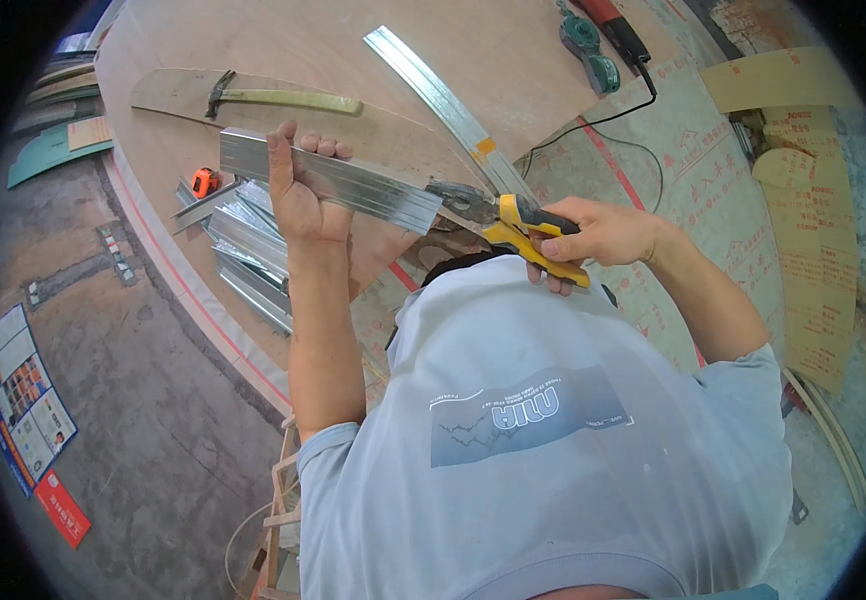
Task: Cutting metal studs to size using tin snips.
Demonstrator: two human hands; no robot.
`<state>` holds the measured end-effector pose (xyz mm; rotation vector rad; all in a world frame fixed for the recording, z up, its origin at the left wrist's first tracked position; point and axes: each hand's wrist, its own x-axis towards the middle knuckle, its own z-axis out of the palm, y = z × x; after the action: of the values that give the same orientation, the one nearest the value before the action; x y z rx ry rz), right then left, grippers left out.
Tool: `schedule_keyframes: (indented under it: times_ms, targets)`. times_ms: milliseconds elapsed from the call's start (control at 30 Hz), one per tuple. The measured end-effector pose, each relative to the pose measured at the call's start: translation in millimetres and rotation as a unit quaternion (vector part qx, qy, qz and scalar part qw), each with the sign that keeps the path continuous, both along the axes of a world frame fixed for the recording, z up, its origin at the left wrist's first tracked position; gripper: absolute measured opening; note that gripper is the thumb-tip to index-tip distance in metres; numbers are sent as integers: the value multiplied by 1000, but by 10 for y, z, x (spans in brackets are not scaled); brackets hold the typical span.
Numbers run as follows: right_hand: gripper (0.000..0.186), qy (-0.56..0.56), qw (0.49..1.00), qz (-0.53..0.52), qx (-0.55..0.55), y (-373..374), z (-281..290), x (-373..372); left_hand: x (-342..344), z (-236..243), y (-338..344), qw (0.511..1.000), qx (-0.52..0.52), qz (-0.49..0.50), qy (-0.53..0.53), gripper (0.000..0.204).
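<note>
My left hand (305,190) is closed around a short length of silvery metal channel (373,190), its fingers over the upper edge and the palm beneath. In my right hand (593,238) is a pair of pliers (518,232) with yellow and black handles. The dark jaws meet the right end of the channel; whether they are clamped on its edge I cannot tell. Below my left hand lies a heap of cut metal channel pieces (250,240) on the board. A longer metal channel strip (433,90) slants away beyond the pliers.
A hammer (283,98) rests on an offcut board at the far left, with an orange tape measure (205,181) nearer. At the far right are a corded red power tool (615,28) and a green tool (585,52). Cardboard sheets (813,220) cover floor at right; a wooden frame (278,510) stands near left.
</note>
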<state>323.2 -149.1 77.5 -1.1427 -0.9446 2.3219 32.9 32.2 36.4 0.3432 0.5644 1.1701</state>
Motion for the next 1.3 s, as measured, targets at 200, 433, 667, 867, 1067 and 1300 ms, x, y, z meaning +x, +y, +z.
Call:
schedule_keyframes:
  times_ms: [200,433,667,867,1067,1300]
  targets:
    - [30,8,1000,1,-2,-24,-28,-9,22,-5,2,1000,-13,5,0,34]
    - [28,-34,999,0,-2,-51,-37,-122,11,-18,52,999,-4,-24,35,32]
    - [26,-125,972,198,34,131,39,-229,452,753,70,871,159,-369,282,44]
    - [31,-28,980,199,3,138,-53,143,391,661,233,852,88,-380,349,47]
    - [24,-308,890,78,327,-14,243,92,150,414,337,887,37,-333,317,40]
    - [29,-570,496,53,653,114,119,-376,329,351,167,906,10,-193,376,26]
